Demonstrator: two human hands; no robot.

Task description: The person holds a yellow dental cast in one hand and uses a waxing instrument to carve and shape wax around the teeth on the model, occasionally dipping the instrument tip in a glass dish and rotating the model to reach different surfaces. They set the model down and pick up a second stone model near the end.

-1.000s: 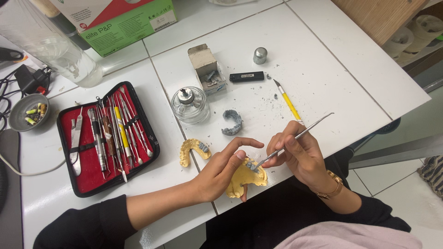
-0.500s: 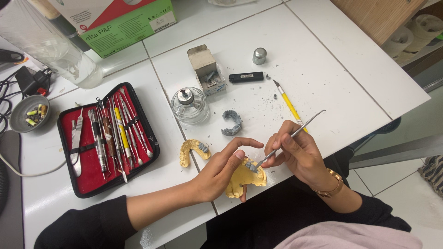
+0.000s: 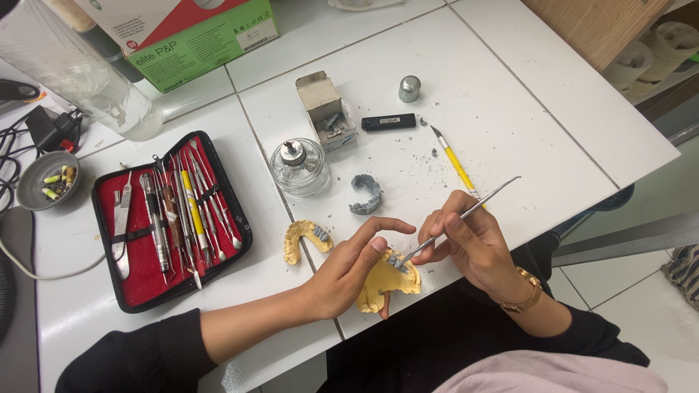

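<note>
We hold a yellow dental cast [image 3: 380, 282] at the near edge of the white bench [image 3: 539, 109] with our left hand [image 3: 349, 266]: the fingers curl around its left side, the thumb reaches under its front edge, and the index finger stretches over the top toward the grey wax on its ridge. Our right hand [image 3: 470, 244] is closed in a pen grip on a thin metal carving instrument [image 3: 459, 218], whose tip touches the grey spot on the cast just beside our left fingertip; the other end of the tool points up and away to the right.

Just left of our left hand lies a second yellow cast [image 3: 304, 239], horseshoe shaped, with a grey bit at one end. Behind it a grey curved wax rim [image 3: 366, 194] rests on the bench, and near that stands a small glass spirit lamp [image 3: 298, 166] with a metal cap. A yellow-handled knife [image 3: 455, 161] lies behind our right hand, amid grey crumbs. Farther back we see an open cardboard box [image 3: 325, 109], a black lighter [image 3: 389, 121] and a small metal cap [image 3: 409, 88]. On the left an open red-lined instrument case [image 3: 169, 218] holds a row of metal tools.
</note>
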